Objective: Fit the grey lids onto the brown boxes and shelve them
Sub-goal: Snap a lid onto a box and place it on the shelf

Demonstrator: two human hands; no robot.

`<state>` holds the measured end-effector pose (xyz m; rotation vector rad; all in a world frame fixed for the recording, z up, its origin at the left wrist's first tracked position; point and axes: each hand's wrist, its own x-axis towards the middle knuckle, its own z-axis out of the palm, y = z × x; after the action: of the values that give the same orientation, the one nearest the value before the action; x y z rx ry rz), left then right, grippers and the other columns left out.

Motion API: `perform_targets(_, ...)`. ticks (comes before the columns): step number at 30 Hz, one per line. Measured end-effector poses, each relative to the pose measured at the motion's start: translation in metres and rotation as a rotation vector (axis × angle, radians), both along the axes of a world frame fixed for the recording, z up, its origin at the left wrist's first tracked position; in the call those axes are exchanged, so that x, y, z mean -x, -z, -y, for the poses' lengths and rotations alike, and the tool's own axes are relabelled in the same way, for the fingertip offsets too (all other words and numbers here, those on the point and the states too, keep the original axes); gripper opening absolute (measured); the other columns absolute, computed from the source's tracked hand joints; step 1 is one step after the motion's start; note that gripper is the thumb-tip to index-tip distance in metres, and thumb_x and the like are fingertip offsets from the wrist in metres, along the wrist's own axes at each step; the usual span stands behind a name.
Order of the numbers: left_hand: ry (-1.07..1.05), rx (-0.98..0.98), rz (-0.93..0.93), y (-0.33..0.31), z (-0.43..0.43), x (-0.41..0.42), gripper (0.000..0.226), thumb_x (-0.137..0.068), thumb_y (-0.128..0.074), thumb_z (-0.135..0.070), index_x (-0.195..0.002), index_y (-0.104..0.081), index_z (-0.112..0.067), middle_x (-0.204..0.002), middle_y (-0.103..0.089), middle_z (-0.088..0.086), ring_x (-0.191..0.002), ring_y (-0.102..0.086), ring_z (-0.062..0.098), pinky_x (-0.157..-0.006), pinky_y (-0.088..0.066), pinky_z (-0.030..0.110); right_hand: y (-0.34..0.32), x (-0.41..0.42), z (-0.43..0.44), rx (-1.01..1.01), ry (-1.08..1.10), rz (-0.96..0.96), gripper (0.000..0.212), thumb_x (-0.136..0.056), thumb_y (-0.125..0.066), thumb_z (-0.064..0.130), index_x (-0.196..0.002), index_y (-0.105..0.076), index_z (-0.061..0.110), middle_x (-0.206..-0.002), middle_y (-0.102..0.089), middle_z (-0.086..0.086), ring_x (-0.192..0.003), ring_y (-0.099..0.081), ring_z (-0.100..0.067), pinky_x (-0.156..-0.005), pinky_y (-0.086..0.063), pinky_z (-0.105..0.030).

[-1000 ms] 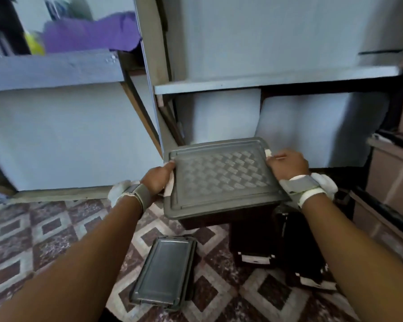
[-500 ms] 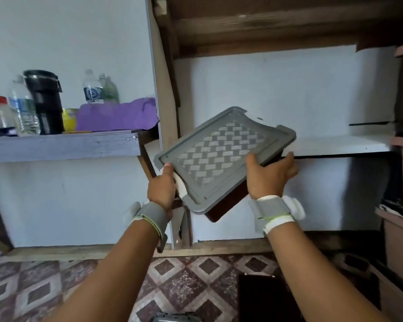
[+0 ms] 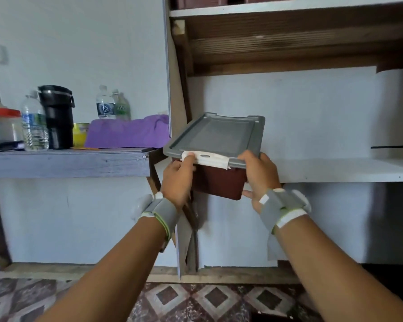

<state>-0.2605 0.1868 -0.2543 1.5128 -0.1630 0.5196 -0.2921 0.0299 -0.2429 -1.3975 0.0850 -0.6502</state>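
I hold a brown box (image 3: 219,182) with a grey lid (image 3: 215,137) fitted on it, level with the white shelf (image 3: 335,169). A white latch (image 3: 207,159) clips the lid's near edge. My left hand (image 3: 177,180) grips the box's near left corner, thumb on the latch. My right hand (image 3: 260,180) grips the near right corner, with its fingers under the box. The box's far end reaches over the shelf's left end; whether it rests on the shelf cannot be told.
A grey side table (image 3: 65,162) at the left carries water bottles (image 3: 34,126), a black jug (image 3: 57,117) and a purple cloth (image 3: 128,133). A wooden upright (image 3: 179,89) separates it from the shelf unit. Brown boxes (image 3: 219,1) stand on the top shelf. Patterned tiles (image 3: 196,303) cover the floor.
Both hands raised the lidded box from near the floor to shelf height, turned it end-on and levelled it. My grip shifted from the long sides to the near corners.
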Motion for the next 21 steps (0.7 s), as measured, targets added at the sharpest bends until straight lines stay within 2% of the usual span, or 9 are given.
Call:
perform_targets(2, -0.042, -0.113, 0.046, -0.001, -0.007, -0.009, 0.054, -0.076, -0.054, -0.067, -0.081, -0.068, -0.015, -0.103, -0.067, 0.004, -0.096, -0.063, 0.023, -0.098, -0.049, 0.048, -0.007, -0.011, 0.006, 0.007, -0.054, -0.038, 0.013, -0.079, -0.057, 0.033, -0.083, -0.061, 0.022, -0.087, -0.065, -0.002, -0.072, -0.061, -0.021, -0.068, -0.054, -0.037)
perform_targets(4, -0.065, -0.155, 0.057, 0.000, -0.010, -0.018, 0.060, -0.068, -0.053, -0.073, -0.082, -0.068, -0.016, -0.107, -0.063, 0.004, -0.105, -0.060, 0.022, -0.101, -0.047, 0.051, -0.011, -0.022, 0.008, 0.041, -0.078, -0.054, 0.016, -0.081, -0.056, 0.037, -0.087, -0.060, 0.023, -0.089, -0.066, -0.002, -0.073, -0.063, -0.019, -0.068, -0.056, -0.038)
perform_targets(6, -0.060, -0.175, 0.071, 0.000, -0.010, -0.025, 0.055, -0.071, -0.055, -0.070, -0.081, -0.067, -0.018, -0.112, -0.059, 0.000, -0.111, -0.056, 0.021, -0.104, -0.045, 0.050, -0.014, -0.032, 0.009, 0.073, -0.092, -0.054, 0.018, -0.082, -0.057, 0.044, -0.089, -0.060, 0.028, -0.095, -0.068, 0.001, -0.082, -0.066, -0.018, -0.077, -0.057, -0.041)
perform_targets(10, -0.059, -0.216, 0.092, 0.003, -0.009, -0.039, 0.030, -0.088, -0.061, -0.048, -0.095, -0.068, -0.019, -0.128, -0.043, -0.002, -0.121, -0.046, 0.012, -0.111, -0.033, 0.031, -0.019, -0.052, 0.011, 0.153, -0.129, -0.025, 0.034, -0.079, -0.058, 0.060, -0.099, -0.063, 0.034, -0.100, -0.067, 0.010, -0.090, -0.066, -0.012, -0.079, -0.056, -0.034)
perform_targets(12, -0.046, -0.225, 0.090, 0.004, -0.010, -0.048, 0.028, -0.088, -0.062, -0.046, -0.100, -0.068, -0.021, -0.129, -0.041, -0.003, -0.119, -0.047, 0.011, -0.109, -0.032, 0.027, -0.017, -0.064, 0.011, 0.210, -0.150, -0.004, 0.039, -0.076, -0.061, 0.055, -0.111, -0.062, 0.037, -0.106, -0.068, 0.011, -0.093, -0.067, -0.011, -0.082, -0.056, -0.034)
perform_targets(14, -0.058, -0.243, 0.078, 0.005, -0.010, -0.057, 0.027, -0.088, -0.064, -0.043, -0.103, -0.067, -0.020, -0.128, -0.041, -0.003, -0.110, -0.048, 0.011, -0.106, -0.034, 0.024, -0.011, -0.081, 0.010, 0.323, -0.094, 0.010, 0.048, -0.076, -0.063, 0.041, -0.123, -0.053, 0.038, -0.109, -0.068, 0.008, -0.096, -0.067, -0.017, -0.087, -0.056, -0.039)
perform_targets(16, -0.068, -0.268, 0.072, 0.008, -0.010, -0.067, 0.027, -0.083, -0.067, -0.043, -0.103, -0.064, -0.024, -0.127, -0.047, -0.002, -0.106, -0.051, 0.012, -0.108, -0.038, 0.029, -0.002, -0.098, 0.010, 0.479, -0.026, 0.009, 0.063, -0.079, -0.062, 0.031, -0.137, -0.040, 0.037, -0.114, -0.067, 0.003, -0.098, -0.066, -0.024, -0.091, -0.054, -0.042)
perform_targets(18, -0.062, -0.280, 0.050, 0.010, -0.008, -0.077, 0.028, -0.079, -0.066, -0.044, -0.102, -0.060, -0.029, -0.122, -0.056, 0.000, -0.107, -0.056, 0.017, -0.106, -0.044, 0.037, 0.007, -0.113, 0.012, 0.574, -0.004, -0.010, 0.068, -0.085, -0.059, 0.032, -0.145, -0.028, 0.036, -0.122, -0.064, 0.001, -0.103, -0.065, -0.028, -0.095, -0.051, -0.042)
perform_targets(21, -0.076, -0.296, 0.001, 0.013, -0.004, -0.092, 0.028, -0.073, -0.064, -0.046, -0.099, -0.055, -0.040, -0.115, -0.061, 0.001, -0.101, -0.061, 0.026, -0.095, -0.052, 0.048, 0.017, -0.135, 0.017, 0.635, -0.001, -0.037, 0.056, -0.093, -0.054, 0.036, -0.144, -0.032, 0.026, -0.125, -0.062, -0.003, -0.110, -0.062, -0.030, -0.097, -0.048, -0.036)
